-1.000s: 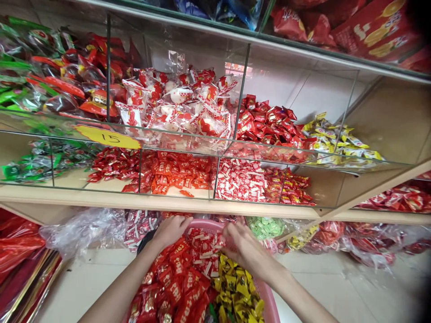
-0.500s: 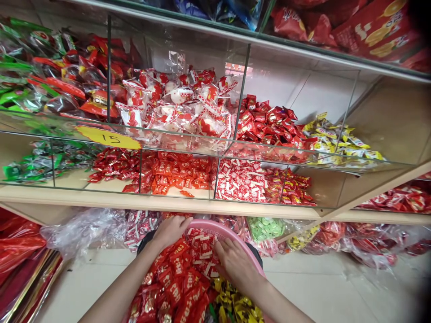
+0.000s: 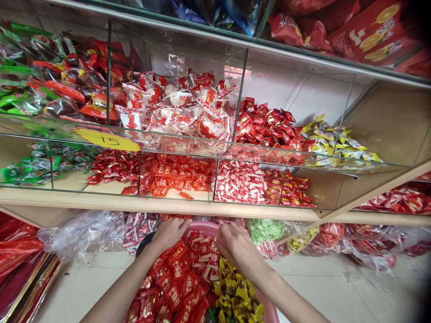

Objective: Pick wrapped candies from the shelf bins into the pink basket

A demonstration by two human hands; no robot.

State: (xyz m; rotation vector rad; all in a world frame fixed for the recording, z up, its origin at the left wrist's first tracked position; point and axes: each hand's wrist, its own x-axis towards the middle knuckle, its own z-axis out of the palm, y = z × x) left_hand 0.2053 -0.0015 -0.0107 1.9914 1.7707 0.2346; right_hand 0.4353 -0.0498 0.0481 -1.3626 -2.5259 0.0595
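Note:
A pink basket (image 3: 204,226) stands low in front of the shelf, filled with wrapped candies. My left hand (image 3: 172,233) grips its far rim, fingers curled over the edge. Above the far right of the basket is my right hand (image 3: 235,246), fingers curled in and closed; whatever they hold is hidden. Below the hands lie red-and-white candies (image 3: 202,255) at the far end. Larger red packets (image 3: 173,287) fill the left, and yellow-wrapped candies (image 3: 237,294) the right.
Glass-divided shelves (image 3: 188,204) hold several kinds of candy. A yellow price tag (image 3: 107,140) reads 15. Plastic bags (image 3: 85,231) of goods sit under the bottom shelf, including green candies (image 3: 266,229). A red bag (image 3: 18,237) stands at left on the tiled floor (image 3: 310,287).
My right hand has lifted from the red-and-white candies toward the far right rim, and its fingers have curled closed. My left hand stays on the rim.

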